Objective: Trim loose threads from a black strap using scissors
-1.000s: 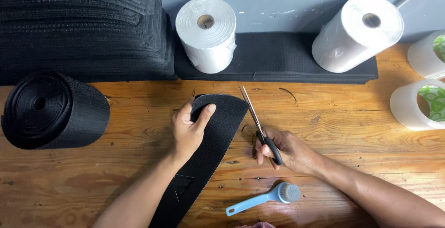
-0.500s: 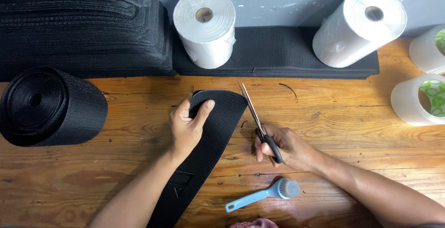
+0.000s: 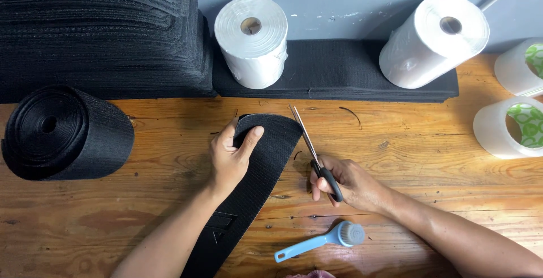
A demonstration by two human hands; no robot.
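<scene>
While the black strip [image 3: 249, 187] lies diagonally across the middle of the frame, running from the bottom centre up to a rounded end just below the left white roll [image 3: 251, 40], the person has it pinned and looks to be trimming that end. The left hand [image 3: 231, 156] lies on top of the strip near its upper end, thumb hooked over the rounded edge and the other fingers together along the strip's left side, so it's pressing more than pinching.

The right hand [image 3: 345, 184] sits right of centre, fingers curled through the black handles of the scissors [image 3: 314, 153]. The blades point up and to the left and look closed or nearly so, lying right along the strip's right edge near the rounded tip. Can't quite tell if they're biting into the fabric or just resting beside it.

Progress-wise, it looks well along: the end already has a neat curved shape, and thin black slivers [image 3: 350, 117] lie on the wooden table [image 3: 424, 142] close by, which read as offcuts. What's left seems to be the last bit of tidying on the right edge, if anything.

Around it: a big black coil [image 3: 62, 134] at left, stacked black material [image 3: 102, 35] upper left, tape rolls [image 3: 509, 125] at the right edge, and a small blue brush [image 3: 322, 241] at the bottom.
</scene>
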